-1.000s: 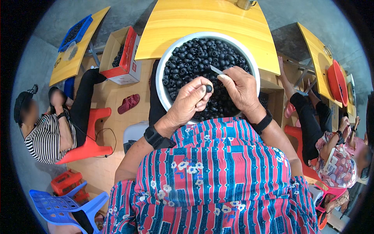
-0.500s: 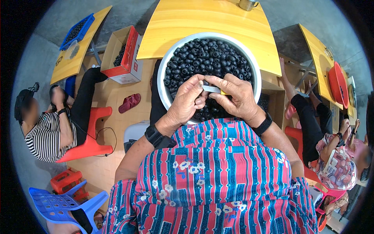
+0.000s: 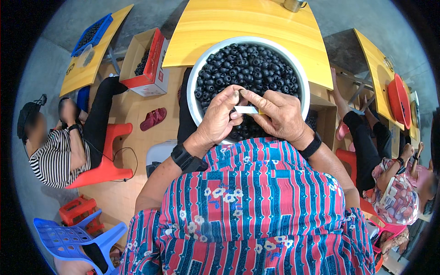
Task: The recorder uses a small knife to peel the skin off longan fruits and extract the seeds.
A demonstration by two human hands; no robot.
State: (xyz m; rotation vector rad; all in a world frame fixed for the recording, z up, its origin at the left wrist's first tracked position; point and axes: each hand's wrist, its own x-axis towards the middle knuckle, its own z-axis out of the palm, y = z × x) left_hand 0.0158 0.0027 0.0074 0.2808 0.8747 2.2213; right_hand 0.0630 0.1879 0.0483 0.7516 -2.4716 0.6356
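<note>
Over a wide metal basin [image 3: 306, 87] full of small round black pieces with holes [image 3: 250, 64], both my hands work close together. My left hand [image 3: 219, 114] is closed in a pinch; a small dark piece partly shows at its fingertips, mostly hidden. A small knife [image 3: 246, 110] with a short pale blade and a bit of yellow at its handle is gripped in my right hand [image 3: 279, 114]. The blade points left toward my left fingers. My right index fingertip meets the left fingertips above the blade.
A yellow table [image 3: 247, 20] stands ahead with a metal cup [image 3: 293, 4]. At left are a red-and-white carton [image 3: 158, 68], a slipper [image 3: 153, 119], a blue chair [image 3: 68, 233] and a seated person [image 3: 59, 156]. Another person [image 3: 394, 192] sits at right near a red basin [image 3: 398, 101].
The knife blade has turned slightly and now catches more light. My hands stay together over the basin, with only small finger shifts; the view has moved slightly.
</note>
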